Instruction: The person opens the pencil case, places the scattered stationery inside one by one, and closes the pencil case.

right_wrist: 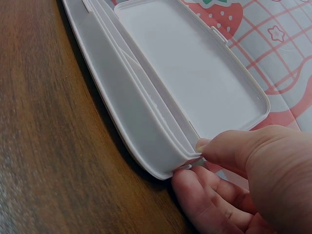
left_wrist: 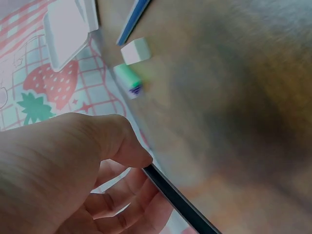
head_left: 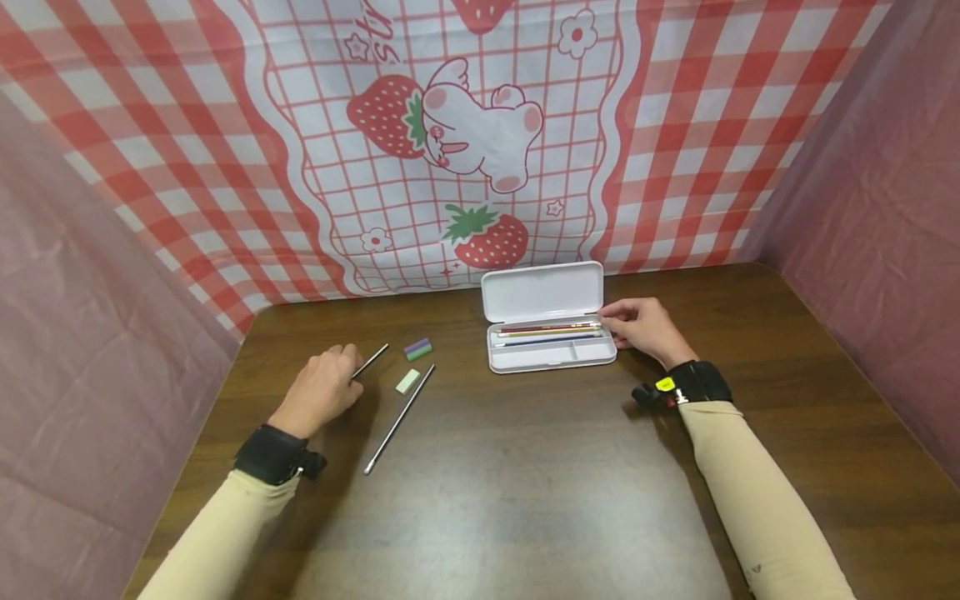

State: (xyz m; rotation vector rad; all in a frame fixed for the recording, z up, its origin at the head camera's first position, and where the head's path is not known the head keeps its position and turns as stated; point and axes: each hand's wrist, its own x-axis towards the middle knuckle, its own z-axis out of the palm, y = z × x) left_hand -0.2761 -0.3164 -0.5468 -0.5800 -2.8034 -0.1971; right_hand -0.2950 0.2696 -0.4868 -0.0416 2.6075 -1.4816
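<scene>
My left hand pinches a dark pencil between thumb and fingers over the left of the table; the left wrist view shows the pencil jutting out past the thumb. On the right, my right hand grips the right end of a white pencil case, thumb on the rim and fingers against the outer side. The case stands open, its lid tilted up at the back. Several pencils lie in its rear section. The front compartments hold nothing visible.
Between the hands lie a second dark pencil, a pale eraser and a purple-and-green block. A red-and-white checked cloth hangs behind the brown table. Pink curtains flank both sides.
</scene>
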